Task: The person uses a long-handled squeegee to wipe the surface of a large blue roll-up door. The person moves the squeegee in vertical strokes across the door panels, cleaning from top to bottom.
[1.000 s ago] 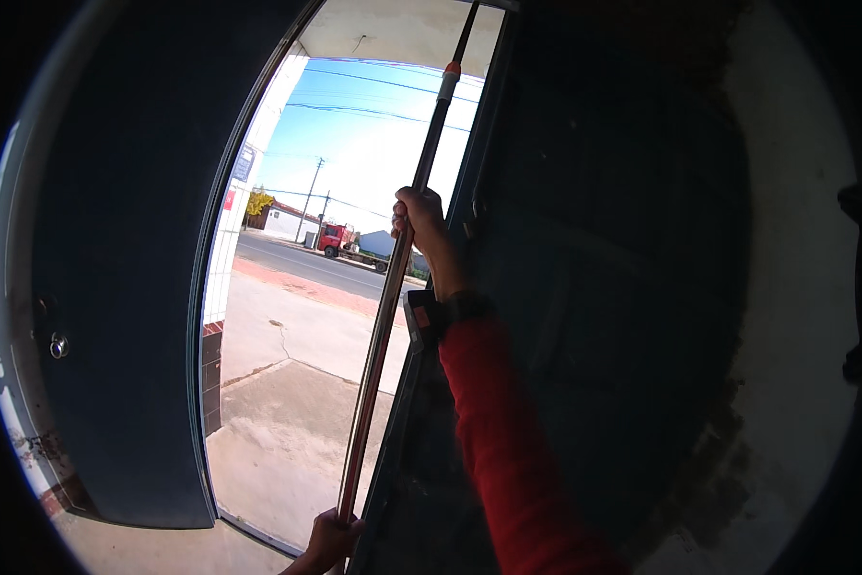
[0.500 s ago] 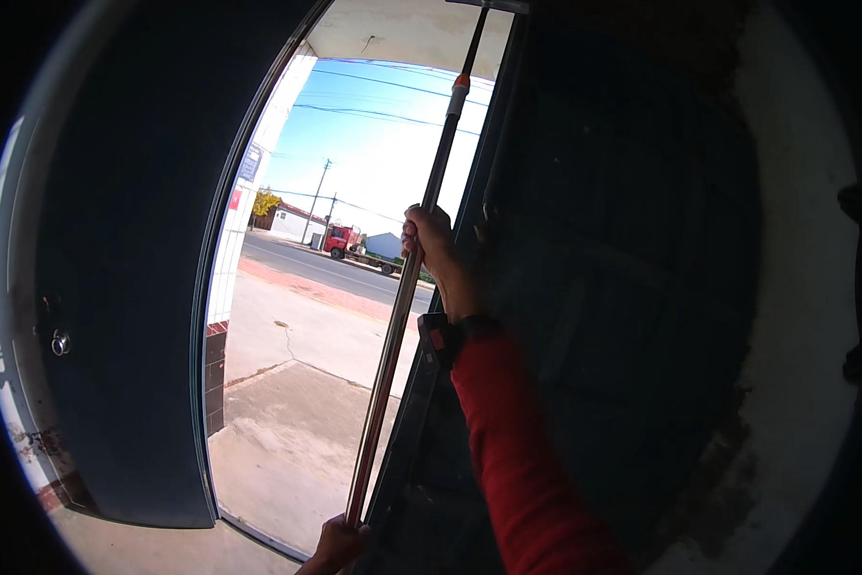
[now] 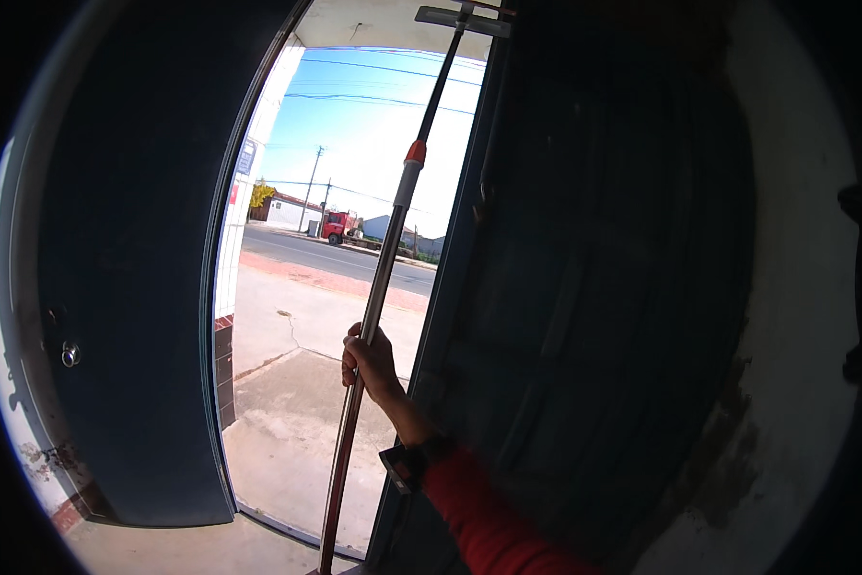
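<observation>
My right hand (image 3: 372,366) is wrapped round the shiny metal pole of a long-handled squeegee (image 3: 386,257), below its grey and orange collar (image 3: 412,165). The pole stands almost upright, leaning a little right at the top. A thin black section runs up to a wide, flat grey head (image 3: 440,16) near the top of the doorway. The pole's lower end runs out of the picture at the bottom. My left hand is not in view. A dark band with a small box (image 3: 404,468) sits on my right wrist, below a red sleeve (image 3: 489,522).
A dark door leaf (image 3: 134,287) with a ring handle (image 3: 70,355) stands left of the doorway. A dark door panel (image 3: 594,268) fills the right. Outside lie a concrete apron (image 3: 316,412), a road (image 3: 354,261) and a red truck (image 3: 335,226).
My right hand has come down and left with the pole. The flat head has dropped further into view. My left hand, low on the pole before, has left the picture.
</observation>
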Demonstrator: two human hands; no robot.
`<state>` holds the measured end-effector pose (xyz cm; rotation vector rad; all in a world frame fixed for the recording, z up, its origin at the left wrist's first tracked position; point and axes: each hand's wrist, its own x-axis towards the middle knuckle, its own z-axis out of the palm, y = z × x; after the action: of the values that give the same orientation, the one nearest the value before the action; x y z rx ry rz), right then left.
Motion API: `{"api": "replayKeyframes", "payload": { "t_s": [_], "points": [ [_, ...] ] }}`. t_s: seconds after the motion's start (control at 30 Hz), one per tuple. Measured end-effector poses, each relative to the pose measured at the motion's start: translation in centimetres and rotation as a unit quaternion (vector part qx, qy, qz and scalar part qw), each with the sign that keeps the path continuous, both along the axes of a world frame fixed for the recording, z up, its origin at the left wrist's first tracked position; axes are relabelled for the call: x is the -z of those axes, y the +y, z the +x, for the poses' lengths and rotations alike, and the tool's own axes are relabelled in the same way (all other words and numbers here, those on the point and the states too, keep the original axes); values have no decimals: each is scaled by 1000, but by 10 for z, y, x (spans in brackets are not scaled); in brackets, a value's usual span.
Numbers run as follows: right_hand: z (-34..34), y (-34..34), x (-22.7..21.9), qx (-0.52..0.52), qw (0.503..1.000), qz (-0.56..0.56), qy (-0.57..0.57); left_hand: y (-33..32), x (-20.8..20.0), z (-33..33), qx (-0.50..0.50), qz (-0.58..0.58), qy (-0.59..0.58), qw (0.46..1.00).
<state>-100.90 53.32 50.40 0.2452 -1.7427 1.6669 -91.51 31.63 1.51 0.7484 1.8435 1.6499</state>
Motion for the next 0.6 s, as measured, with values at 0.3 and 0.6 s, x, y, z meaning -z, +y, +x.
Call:
{"api": "replayKeyframes", "payload": {
  "t_s": [0.3,0.6],
  "points": [
    [26,-49,118,-10,999,-25,-42,-23,98,36,36,-40,-16,998],
    [82,-108,207,-56,986,-98,-127,-46,149,98,58,-69,-19,996]
  ]
}}
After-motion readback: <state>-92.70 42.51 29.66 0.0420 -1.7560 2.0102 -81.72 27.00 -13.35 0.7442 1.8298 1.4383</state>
